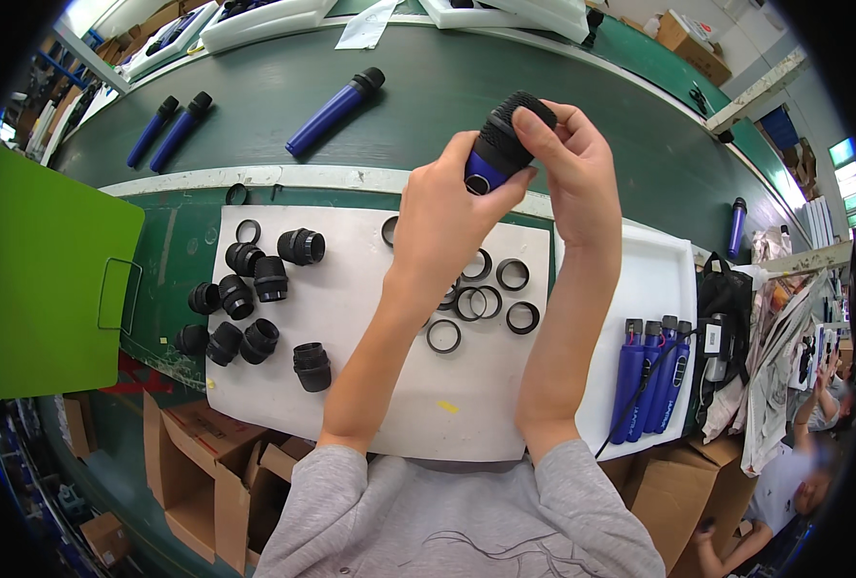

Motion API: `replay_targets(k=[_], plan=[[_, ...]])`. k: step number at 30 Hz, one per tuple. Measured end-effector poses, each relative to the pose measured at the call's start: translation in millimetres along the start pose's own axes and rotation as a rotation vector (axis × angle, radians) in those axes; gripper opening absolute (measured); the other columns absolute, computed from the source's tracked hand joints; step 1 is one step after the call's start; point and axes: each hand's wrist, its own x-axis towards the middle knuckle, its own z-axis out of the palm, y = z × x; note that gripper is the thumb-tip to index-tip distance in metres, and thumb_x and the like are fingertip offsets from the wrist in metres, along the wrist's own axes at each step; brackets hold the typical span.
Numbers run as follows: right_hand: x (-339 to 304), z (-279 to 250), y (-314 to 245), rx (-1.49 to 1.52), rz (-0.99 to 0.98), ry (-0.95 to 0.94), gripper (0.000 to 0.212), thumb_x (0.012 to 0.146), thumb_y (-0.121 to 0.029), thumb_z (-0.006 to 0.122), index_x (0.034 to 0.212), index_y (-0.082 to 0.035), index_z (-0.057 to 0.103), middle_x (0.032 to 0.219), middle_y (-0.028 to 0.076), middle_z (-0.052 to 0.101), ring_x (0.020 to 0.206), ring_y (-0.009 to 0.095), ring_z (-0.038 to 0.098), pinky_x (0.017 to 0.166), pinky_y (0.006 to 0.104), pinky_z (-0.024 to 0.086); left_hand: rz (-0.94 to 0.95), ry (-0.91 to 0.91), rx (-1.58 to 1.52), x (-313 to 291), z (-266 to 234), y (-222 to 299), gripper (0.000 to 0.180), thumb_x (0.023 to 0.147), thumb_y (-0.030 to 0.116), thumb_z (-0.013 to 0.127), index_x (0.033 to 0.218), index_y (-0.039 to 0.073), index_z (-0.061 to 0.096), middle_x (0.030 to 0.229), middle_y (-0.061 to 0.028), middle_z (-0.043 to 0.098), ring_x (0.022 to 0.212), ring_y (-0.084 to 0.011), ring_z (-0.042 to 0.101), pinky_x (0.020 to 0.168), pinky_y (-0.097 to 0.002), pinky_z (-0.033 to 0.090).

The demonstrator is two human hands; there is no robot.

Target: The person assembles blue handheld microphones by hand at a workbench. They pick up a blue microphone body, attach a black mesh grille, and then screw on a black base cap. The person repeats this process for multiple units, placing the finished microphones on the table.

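Note:
Between my two hands a microphone (507,135) with a blue body and black mesh head is raised above the far edge of the work mat. My left hand (447,207) is closed round the blue body, hiding most of it. The fingers of my right hand (574,154) grip the black head, thumb pressed on its side. Below my forearms, several black rings (513,275) lie on the white mat (466,409). Several loose black microphone heads (271,278) are grouped at the mat's left side.
Beyond the mat, a blue microphone (337,112) lies on the green bench, with two more (180,131) farther left. Several blue microphone bodies (630,380) sit in a white foam tray at right. A green bin (52,279) stands left; open cardboard boxes (197,482) are below.

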Motion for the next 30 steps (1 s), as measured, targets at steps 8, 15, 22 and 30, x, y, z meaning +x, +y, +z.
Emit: replay_targets(k=[8,15,22,30], plan=[[4.7,-12.0,8.2,0.382,-0.09,-0.251,0.058,0.091,-0.033,0.073,0.127,0.009,0.057,0.113,0.023,0.069,0.104,0.029,0.07,0.093,0.0349,0.054,-0.215,-0.346,-0.301,5.5,-23.3,7.0,0.028,0.088,0.027,0.075,0.093,0.001,0.067,0.068,-0.0006,0.06,0.052,-0.0063,0.054,0.049,-0.0238,0.043],[6.7,-16.7,8.2,0.317,-0.058,-0.322,0.044,0.095,-0.027,0.069,0.124,0.005,0.064,0.11,0.022,0.07,0.102,0.033,0.072,0.086,0.0408,0.06,-0.27,-0.505,-0.34,9.1,-16.5,-1.9,0.025,0.083,0.024,0.074,0.083,0.002,0.063,0.06,0.0009,0.055,0.046,-0.007,0.051,0.045,-0.0224,0.04],[9.4,3.6,10.9,0.25,-0.001,-0.049,0.039,0.091,-0.022,0.071,0.117,0.006,0.064,0.097,0.018,0.072,0.09,0.024,0.072,0.081,0.0346,0.059,-0.05,-0.155,0.034,4.9,3.1,-7.1,0.031,0.083,0.025,0.077,0.092,-0.001,0.062,0.075,-0.0036,0.064,0.067,-0.0109,0.059,0.061,-0.0287,0.047],[9.3,-19.7,12.9,0.75,-0.218,-0.405,0.043,0.088,-0.014,0.065,0.126,0.005,0.058,0.068,0.004,0.053,0.066,0.021,0.061,0.068,0.0393,0.052,-0.358,-1.033,-0.684,11.4,-10.1,-29.9,0.02,0.081,0.015,0.07,0.092,0.002,0.059,0.068,-0.0046,0.061,0.057,-0.0132,0.062,0.053,-0.0273,0.047]])
